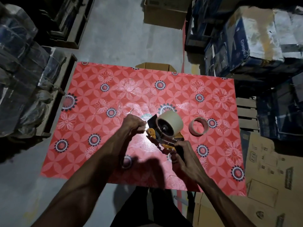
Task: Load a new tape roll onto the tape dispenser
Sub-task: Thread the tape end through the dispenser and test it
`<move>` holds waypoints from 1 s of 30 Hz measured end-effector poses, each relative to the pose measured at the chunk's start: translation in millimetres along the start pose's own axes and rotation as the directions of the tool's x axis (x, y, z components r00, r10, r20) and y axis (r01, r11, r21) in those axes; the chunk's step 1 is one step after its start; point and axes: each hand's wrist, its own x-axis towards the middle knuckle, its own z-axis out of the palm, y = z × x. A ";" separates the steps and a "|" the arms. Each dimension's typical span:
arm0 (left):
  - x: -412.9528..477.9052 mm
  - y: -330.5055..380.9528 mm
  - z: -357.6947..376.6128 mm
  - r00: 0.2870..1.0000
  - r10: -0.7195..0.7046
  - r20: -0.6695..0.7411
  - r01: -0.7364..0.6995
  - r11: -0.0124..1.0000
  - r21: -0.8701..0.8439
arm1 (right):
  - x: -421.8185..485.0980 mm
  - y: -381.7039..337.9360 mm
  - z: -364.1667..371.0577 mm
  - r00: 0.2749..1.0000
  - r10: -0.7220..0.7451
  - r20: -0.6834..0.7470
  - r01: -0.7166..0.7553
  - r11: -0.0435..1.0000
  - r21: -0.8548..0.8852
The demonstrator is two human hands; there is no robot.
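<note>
Your right hand (183, 154) is closed around the handle of the tape dispenser (164, 138), holding it above the middle of the table (98, 145), toward its near edge. The new tape roll (170, 122) already sits on the dispenser's wheel. Your left hand (133, 124) is pinched shut just beside the dispenser's front end, on what looks like the clear tape end, though that is hard to make out. An empty tape core (198, 126) lies on the table just right of the roll, closer to the right edge.
</note>
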 end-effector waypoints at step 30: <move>31.1 -38.7 -18.4 0.729 0.672 -0.129 -0.511 0.660 0.551 | 20.4 4.3 51.8 1.000 0.013 -0.013 -0.014 1.000 -0.013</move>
